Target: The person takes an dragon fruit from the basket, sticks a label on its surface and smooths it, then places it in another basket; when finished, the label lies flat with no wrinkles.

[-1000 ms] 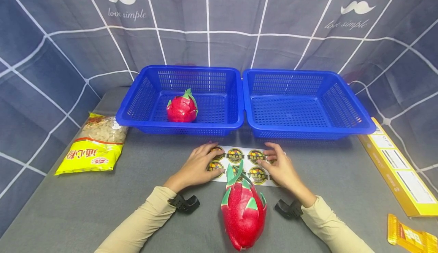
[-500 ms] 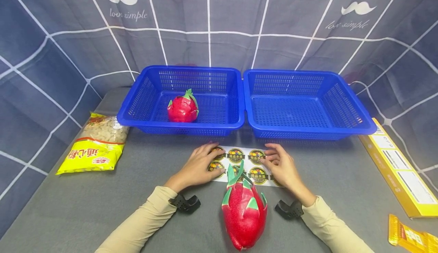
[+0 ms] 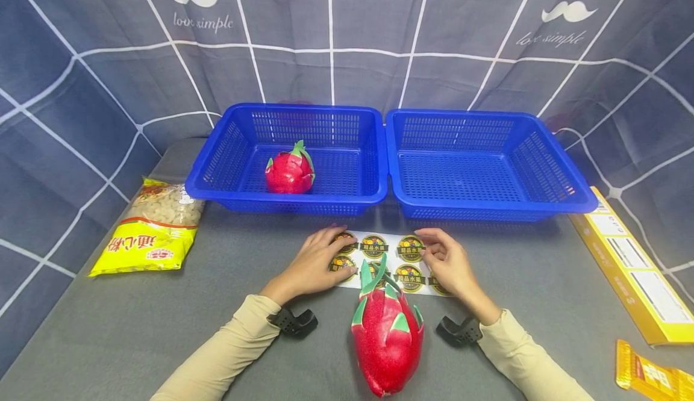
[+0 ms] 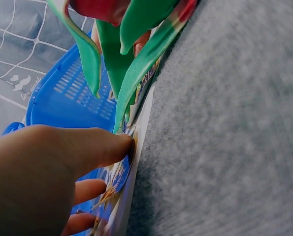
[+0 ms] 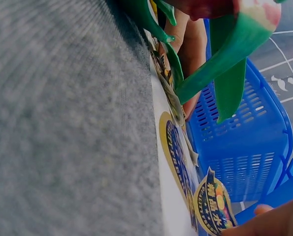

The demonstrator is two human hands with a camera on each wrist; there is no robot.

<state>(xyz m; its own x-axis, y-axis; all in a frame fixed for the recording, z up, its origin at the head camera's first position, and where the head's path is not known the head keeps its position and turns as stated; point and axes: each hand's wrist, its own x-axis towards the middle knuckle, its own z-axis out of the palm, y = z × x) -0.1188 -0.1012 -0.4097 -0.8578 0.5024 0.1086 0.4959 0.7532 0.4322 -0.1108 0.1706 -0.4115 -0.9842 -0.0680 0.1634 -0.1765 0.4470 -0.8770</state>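
Observation:
A white sheet of round fruit stickers (image 3: 392,258) lies on the grey table. My left hand (image 3: 317,264) rests on its left end, thumb and fingertips pressing the paper with the fingers spread. At the right part of the sheet, my right hand (image 3: 447,264) pinches the edge of one sticker (image 3: 410,248). That sticker (image 5: 212,205) stands tilted up off the backing in the right wrist view, thumb at its edge. A red dragon fruit (image 3: 387,341) with green leaf tips lies between my forearms, its leaves overlapping the sheet's near edge. The wrist views show its green leaves (image 4: 148,64) close up.
Two blue baskets stand side by side at the back. The left basket (image 3: 347,198) holds another dragon fruit (image 3: 290,172); the right basket (image 3: 488,206) is beside it. A yellow pasta bag (image 3: 152,226) lies left. A yellow box (image 3: 629,262) and gold-wrapped snacks (image 3: 650,374) lie right.
My right hand has curled its fingers in closer and moved slightly, and the sticker at its fingertips has shifted a little to the right. The left hand and the dragon fruit stay put.

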